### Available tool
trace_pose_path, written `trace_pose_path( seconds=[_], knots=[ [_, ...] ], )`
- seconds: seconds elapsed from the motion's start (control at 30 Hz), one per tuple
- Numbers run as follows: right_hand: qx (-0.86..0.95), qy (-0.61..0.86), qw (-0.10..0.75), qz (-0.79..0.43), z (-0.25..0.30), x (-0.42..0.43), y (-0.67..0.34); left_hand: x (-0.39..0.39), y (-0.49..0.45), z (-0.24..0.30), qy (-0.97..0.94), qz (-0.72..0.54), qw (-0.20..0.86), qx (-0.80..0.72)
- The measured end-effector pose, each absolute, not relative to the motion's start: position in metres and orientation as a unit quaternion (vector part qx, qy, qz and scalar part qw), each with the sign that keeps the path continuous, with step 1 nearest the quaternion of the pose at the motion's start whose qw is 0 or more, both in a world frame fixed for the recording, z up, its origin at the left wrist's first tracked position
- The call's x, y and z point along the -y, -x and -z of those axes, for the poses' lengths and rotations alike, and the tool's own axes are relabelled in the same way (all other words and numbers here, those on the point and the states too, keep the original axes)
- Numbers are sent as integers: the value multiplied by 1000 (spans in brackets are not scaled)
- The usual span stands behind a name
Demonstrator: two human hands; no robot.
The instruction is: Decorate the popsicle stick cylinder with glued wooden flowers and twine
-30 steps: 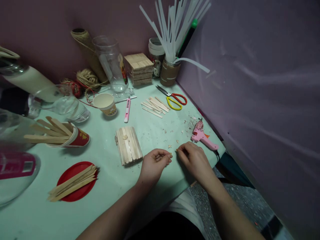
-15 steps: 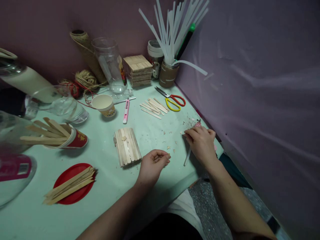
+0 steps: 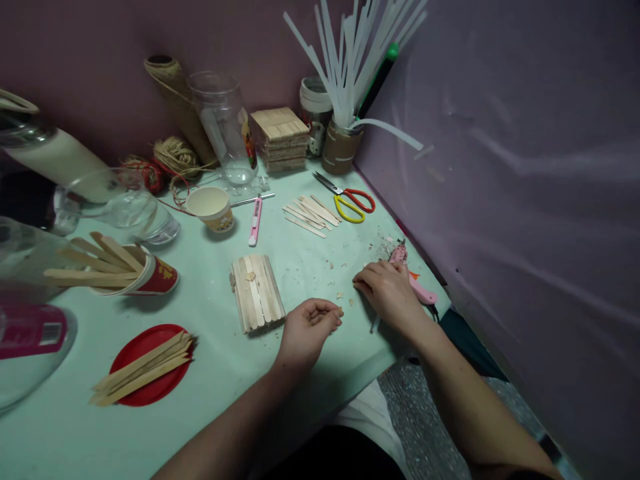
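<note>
My left hand (image 3: 306,328) rests on the pale green table (image 3: 210,333), fingers curled in a pinch on a small wood chip (image 3: 341,311). To its left lies a panel of glued craft sticks (image 3: 257,291). My right hand (image 3: 389,291) lies fingers curled, knuckles up, against the pink glue gun (image 3: 423,292), whose nozzle (image 3: 399,253) points away from me. A thin white stick (image 3: 375,325) pokes out from under this hand's palm. Small wood scraps (image 3: 345,297) lie between the two hands.
Loose craft sticks (image 3: 311,213), scissors (image 3: 350,200), a pink cutter (image 3: 255,220) and a paper cup (image 3: 213,208) sit further back. A red plate with sticks (image 3: 143,367) and a red cup of sticks (image 3: 125,270) are at left. Jars, twine and glue sticks (image 3: 350,73) line the wall.
My right hand reached out to the glue gun, then drew back a little left and toward me with the white stick under it. My left hand stayed put.
</note>
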State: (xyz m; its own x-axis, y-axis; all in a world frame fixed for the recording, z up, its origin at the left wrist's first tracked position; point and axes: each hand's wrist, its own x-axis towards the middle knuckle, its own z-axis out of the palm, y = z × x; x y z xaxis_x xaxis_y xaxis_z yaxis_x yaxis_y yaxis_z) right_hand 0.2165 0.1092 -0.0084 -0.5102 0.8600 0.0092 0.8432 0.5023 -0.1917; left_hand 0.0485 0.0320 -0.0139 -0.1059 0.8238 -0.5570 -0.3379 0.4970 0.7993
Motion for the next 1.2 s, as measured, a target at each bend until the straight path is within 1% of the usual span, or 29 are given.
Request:
trace_pose_path(
  seconds=[0.27, 0.5, 0.57, 0.7, 0.77, 0.93, 1.2],
  knots=[
    [845, 517, 59, -126, 7, -104, -212, -32, -49, 16, -213, -460, 632, -587],
    [807, 538, 114, -213, 4, -95, -208, -32, -49, 15, -203, -462, 634, -585],
    [779, 545, 143, -274, 1, -86, -207, -32, -48, 15, -202, -465, 637, -580],
    [617, 562, 238, -497, -5, -66, -203, -31, -48, 16, -189, -464, 651, -570],
    [553, 563, 260, -556, -6, -61, -200, -31, -49, 17, -177, -463, 656, -569],
    [499, 574, 273, -589, -3, -59, -195, -30, -50, 18, -168, -471, 654, -567],
    [497, 575, 263, -595, 2, -57, -193, -28, -50, 18, -172, -480, 661, -551]
  ],
)
